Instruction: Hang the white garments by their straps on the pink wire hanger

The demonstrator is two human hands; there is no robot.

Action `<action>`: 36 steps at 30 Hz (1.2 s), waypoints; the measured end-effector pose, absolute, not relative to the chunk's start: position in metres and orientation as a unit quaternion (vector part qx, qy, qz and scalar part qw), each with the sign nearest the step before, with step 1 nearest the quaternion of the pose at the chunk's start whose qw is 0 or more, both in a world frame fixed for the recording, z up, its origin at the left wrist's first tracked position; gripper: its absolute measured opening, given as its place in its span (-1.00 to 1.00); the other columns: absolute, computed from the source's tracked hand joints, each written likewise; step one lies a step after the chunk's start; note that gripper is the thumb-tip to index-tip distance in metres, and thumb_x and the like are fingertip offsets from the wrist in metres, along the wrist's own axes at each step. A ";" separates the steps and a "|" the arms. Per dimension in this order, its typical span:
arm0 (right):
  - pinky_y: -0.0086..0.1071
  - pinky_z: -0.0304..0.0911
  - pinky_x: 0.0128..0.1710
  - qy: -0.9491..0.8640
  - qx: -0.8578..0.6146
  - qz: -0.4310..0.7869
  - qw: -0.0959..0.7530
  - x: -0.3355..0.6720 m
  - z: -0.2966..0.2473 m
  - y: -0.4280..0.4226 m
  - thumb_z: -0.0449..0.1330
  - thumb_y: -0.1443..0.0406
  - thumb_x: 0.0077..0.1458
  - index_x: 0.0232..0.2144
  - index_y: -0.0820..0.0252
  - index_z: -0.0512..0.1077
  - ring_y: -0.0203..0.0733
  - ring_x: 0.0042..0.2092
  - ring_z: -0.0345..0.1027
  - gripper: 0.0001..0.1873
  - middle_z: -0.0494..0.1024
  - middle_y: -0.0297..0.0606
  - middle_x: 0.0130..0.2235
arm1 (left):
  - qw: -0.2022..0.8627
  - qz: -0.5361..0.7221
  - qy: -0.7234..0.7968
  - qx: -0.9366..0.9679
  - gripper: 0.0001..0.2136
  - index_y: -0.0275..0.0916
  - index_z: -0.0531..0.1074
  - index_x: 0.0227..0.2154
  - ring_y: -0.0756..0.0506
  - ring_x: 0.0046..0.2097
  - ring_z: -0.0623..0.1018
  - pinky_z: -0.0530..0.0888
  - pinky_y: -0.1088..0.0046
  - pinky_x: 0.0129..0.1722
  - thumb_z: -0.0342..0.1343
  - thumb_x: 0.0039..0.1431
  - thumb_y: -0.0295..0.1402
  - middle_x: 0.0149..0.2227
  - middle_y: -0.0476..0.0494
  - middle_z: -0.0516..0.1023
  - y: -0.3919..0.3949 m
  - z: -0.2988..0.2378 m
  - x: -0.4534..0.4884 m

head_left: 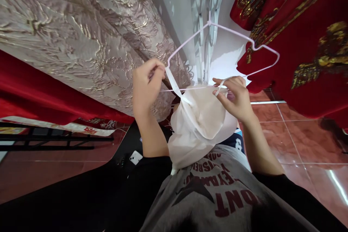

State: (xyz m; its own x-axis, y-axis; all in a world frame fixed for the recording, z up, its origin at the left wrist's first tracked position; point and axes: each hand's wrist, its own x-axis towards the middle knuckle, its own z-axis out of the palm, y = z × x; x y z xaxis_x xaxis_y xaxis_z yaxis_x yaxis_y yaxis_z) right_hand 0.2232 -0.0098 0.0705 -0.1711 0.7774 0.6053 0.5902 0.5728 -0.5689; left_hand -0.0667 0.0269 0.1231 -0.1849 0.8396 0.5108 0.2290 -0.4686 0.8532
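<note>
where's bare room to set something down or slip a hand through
Bare floor tiles lie between the right forearm and red garment; more, left, between the black rack and black sleeve. A hand might pass inside the hanger, under its peak. Crowded: left hand and right hand at white straps.

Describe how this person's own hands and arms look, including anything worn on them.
The left hand and right hand are bare, with no gloves or watch showing. Both forearms are bare too. Above them are plain black sleeves, ending near the elbows, beside a grey shirt front with dark red lettering.
</note>
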 end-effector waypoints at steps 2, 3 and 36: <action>-0.01 0.24 0.11 -0.765 -0.438 0.098 0.462 0.224 0.069 -0.010 0.22 0.03 0.34 0.03 -0.04 0.61 -0.02 -0.10 0.49 -0.67 0.70 -0.28 -0.19 | 0.253 0.672 0.443 0.537 -0.92 -0.17 0.58 -0.36 -0.01 -0.40 0.54 0.51 0.48 -0.32 0.27 0.27 -0.39 -0.44 0.00 0.54 0.032 0.106 -0.063; -0.01 0.25 0.12 -0.767 -0.433 0.095 0.464 0.223 0.068 -0.010 0.22 0.04 0.34 0.04 -0.03 0.60 -0.02 -0.09 0.50 -0.66 0.70 -0.27 -0.17 | 0.273 0.711 0.431 0.484 -0.94 -0.16 0.56 -0.31 -0.01 -0.40 0.55 0.52 0.47 -0.33 0.26 0.29 -0.33 -0.42 -0.01 0.54 0.033 0.095 -0.060; 0.11 0.41 0.09 -0.776 -0.357 0.104 0.509 0.237 0.097 0.015 0.16 0.20 0.28 -0.15 -0.08 0.54 0.07 0.04 0.54 -0.83 0.65 -0.22 -0.04 | 0.462 0.721 0.400 0.326 -0.64 -0.18 0.44 -0.26 0.00 -0.36 0.59 0.51 0.44 -0.17 0.31 0.24 0.02 -0.20 -0.19 0.72 0.014 0.033 -0.011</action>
